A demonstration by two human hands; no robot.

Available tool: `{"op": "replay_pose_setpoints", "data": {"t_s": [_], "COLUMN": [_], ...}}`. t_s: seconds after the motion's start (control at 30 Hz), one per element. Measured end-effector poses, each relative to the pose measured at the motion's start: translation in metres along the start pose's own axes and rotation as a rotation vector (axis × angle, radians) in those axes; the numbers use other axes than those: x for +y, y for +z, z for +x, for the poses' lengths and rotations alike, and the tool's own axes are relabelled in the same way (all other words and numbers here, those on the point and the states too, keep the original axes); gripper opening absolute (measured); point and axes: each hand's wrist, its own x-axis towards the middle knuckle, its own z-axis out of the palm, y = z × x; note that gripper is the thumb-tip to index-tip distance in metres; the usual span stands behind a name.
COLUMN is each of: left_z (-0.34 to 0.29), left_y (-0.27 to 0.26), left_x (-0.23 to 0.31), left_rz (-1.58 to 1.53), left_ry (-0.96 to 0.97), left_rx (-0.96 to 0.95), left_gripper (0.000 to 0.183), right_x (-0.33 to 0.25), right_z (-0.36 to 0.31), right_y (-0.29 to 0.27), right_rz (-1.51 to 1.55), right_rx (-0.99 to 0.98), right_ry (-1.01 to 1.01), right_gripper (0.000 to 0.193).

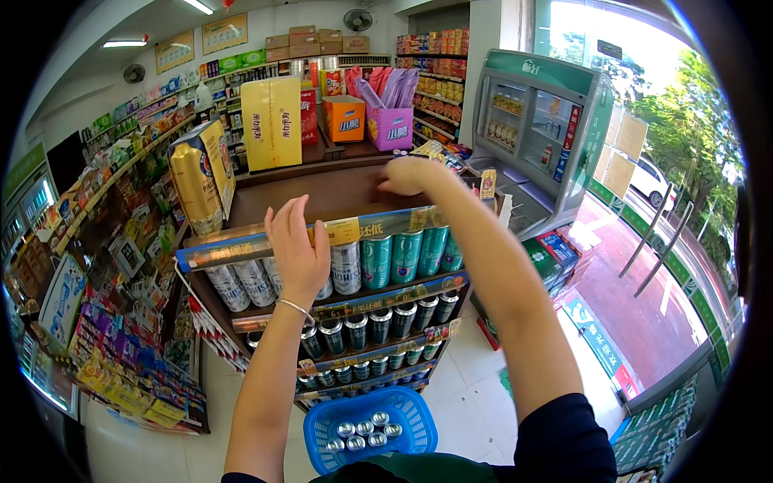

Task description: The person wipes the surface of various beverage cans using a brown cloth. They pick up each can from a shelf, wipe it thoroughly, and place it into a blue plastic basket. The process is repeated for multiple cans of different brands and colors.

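Along the front edge of the brown flat-topped display shelf (pixel 306 197), one left hand (pixel 296 249), fingers extended, well apart from one right hand (pixel 403 176), half-curled over the top, contents undeterminable. Risk: a leftward swing of the left hand could tip one tall gold cardboard carton (pixel 197 181) off the left edge. Count below: one blue slatted plastic basket (pixel 425 427), holding seven silver-topped metal cans (pixel 356 443).

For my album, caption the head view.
Left hand at the shelf's front edge, right hand over its brown top; cans and a blue basket below.
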Motion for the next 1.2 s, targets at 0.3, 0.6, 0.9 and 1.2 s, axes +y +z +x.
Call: {"op": "replay_pose_setpoints", "data": {"t_s": [0.3,0.6,0.9,1.2], "left_z": [-0.006,-0.019,0.046,0.082], "left_y": [-0.015,-0.05,-0.112,-0.096], "left_x": [-0.01,-0.014,-0.078,-0.096], "left_rz": [-0.091,-0.244,0.231,0.134], "left_ry": [-0.008,-0.099,-0.131,-0.606], "left_rx": [-0.004,-0.122,0.242,0.102], "left_gripper": [0.036,0.038,0.075,0.098], "right_x": [-0.083,-0.112,-0.125,-0.229], "right_z": [0.015,0.091,0.102,0.129], "right_y": [-0.023,-0.002,-0.057,-0.125], "right_rz": [0.025,0.254,1.49,0.759], "right_rx": [-0.068,0.14,0.755,0.811], "right_ry": [-0.042,-0.085,-0.072,-0.47], "right_gripper": [0.033,0.048,0.036,0.037]}}
